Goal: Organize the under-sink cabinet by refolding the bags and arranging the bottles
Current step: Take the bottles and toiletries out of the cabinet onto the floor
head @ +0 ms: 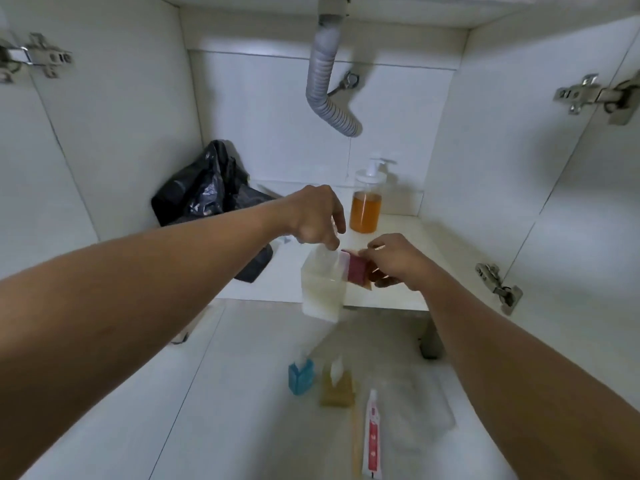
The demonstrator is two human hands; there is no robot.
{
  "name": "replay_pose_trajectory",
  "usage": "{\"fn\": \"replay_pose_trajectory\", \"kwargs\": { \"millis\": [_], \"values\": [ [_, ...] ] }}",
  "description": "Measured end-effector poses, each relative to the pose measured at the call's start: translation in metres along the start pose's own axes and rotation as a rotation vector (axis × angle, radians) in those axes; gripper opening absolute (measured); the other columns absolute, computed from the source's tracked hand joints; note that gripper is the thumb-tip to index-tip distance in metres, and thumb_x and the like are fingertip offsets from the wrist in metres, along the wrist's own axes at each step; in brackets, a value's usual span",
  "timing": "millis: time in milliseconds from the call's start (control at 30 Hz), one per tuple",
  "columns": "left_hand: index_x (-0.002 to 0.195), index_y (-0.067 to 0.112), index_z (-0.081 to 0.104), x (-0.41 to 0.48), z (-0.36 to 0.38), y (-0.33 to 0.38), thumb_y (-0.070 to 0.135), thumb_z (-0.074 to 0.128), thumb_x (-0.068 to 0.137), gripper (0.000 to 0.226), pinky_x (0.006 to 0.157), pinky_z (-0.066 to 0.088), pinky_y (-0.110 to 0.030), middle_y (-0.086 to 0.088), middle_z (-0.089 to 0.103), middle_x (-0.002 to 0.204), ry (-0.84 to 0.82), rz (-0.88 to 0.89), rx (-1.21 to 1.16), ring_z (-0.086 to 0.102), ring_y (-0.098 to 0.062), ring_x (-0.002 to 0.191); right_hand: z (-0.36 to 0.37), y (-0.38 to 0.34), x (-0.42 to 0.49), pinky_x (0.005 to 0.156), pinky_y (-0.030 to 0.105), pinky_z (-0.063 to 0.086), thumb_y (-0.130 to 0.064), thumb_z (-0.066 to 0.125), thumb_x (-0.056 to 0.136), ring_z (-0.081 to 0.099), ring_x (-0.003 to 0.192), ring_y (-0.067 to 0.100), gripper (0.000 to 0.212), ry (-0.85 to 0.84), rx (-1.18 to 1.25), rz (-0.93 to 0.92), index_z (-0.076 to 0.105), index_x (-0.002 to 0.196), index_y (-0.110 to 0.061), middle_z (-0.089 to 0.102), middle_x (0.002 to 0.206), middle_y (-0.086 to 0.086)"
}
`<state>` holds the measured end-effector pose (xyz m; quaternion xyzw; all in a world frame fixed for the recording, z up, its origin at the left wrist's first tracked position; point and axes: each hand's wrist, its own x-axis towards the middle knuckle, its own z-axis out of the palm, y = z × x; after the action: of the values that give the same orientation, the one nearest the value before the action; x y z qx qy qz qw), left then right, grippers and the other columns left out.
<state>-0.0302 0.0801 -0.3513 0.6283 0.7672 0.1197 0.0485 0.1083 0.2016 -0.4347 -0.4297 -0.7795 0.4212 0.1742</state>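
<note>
My left hand (317, 216) grips the top of a clear square bottle (322, 289) half full of whitish liquid and holds it over the cabinet's front edge. Right beside it my right hand (394, 259) pinches a small dark red bottle (358, 270). A pump bottle of orange liquid (366, 206) stands upright at the back of the cabinet floor (398, 296). A crumpled black plastic bag (204, 188) lies in the back left corner, partly hidden by my left forearm.
A grey corrugated drain hose (327, 81) hangs from the top centre. On the floor in front lie a small blue bottle (300, 375), a small amber bottle (337, 386), a red and white tube (373, 434) and a clear plastic bag (415, 407). Door hinges (498, 287) flank the opening.
</note>
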Motion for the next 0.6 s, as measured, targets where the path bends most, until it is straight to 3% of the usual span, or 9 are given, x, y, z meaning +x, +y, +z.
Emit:
{"fn": "replay_pose_trajectory", "kwargs": {
  "millis": [67,133,233,333,467,600],
  "values": [
    [0.101,0.017,0.075,-0.017,0.012,0.008,0.022,0.08,0.08,0.023,0.071,0.058,-0.031,0.0,0.066,0.092,-0.062,-0.027,-0.041,0.068,-0.021,0.078,0.006,0.007,-0.019,0.07,0.041,0.063,-0.018,0.066,0.096,0.072,0.071,0.03,0.012,-0.111,0.063,0.064,0.065,0.093,-0.006,0.073,0.083,0.019],
    [0.098,0.014,0.073,-0.032,0.03,0.014,0.019,0.078,0.082,0.018,0.054,0.049,-0.02,0.004,0.062,0.082,-0.114,-0.03,-0.065,0.063,-0.014,0.063,0.017,0.021,-0.033,0.068,0.039,0.064,-0.009,0.063,0.097,0.074,0.071,0.029,0.006,-0.202,0.089,0.13,0.064,0.099,-0.003,0.074,0.086,0.021],
    [0.094,0.018,0.072,-0.051,0.066,0.014,0.017,0.079,0.082,0.013,0.048,0.042,-0.015,0.004,0.061,0.078,-0.215,-0.047,-0.114,0.061,-0.011,0.057,0.04,0.053,-0.049,0.069,0.037,0.063,-0.001,0.057,0.097,0.071,0.076,0.028,0.013,-0.406,0.245,0.273,0.059,0.106,-0.011,0.07,0.098,0.023],
    [0.091,0.018,0.074,-0.066,0.099,0.004,0.019,0.082,0.079,0.014,0.047,0.044,-0.015,0.001,0.065,0.072,-0.278,-0.079,-0.128,0.065,-0.012,0.056,0.063,0.087,-0.055,0.071,0.032,0.06,-0.007,0.052,0.101,0.067,0.073,0.02,0.017,-0.543,0.272,0.404,0.065,0.11,-0.015,0.069,0.097,0.016],
    [0.097,0.016,0.076,-0.08,0.138,-0.009,0.018,0.083,0.079,0.02,0.054,0.043,-0.016,0.006,0.061,0.078,-0.305,-0.117,-0.179,0.06,-0.006,0.063,0.095,0.137,-0.062,0.064,0.028,0.056,-0.018,0.056,0.1,0.061,0.068,0.017,0.028,-0.445,0.355,0.58,0.065,0.117,0.002,0.063,0.096,0.015],
    [0.091,0.022,0.071,-0.092,0.182,-0.021,0.018,0.086,0.075,0.023,0.052,0.041,-0.016,0.003,0.057,0.092,-0.305,-0.173,-0.229,0.056,-0.007,0.07,0.124,0.168,-0.079,0.069,0.034,0.056,-0.016,0.064,0.094,0.064,0.077,0.024,0.023,-0.385,0.478,0.661,0.066,0.107,0.003,0.067,0.093,0.019]
  ]
}}
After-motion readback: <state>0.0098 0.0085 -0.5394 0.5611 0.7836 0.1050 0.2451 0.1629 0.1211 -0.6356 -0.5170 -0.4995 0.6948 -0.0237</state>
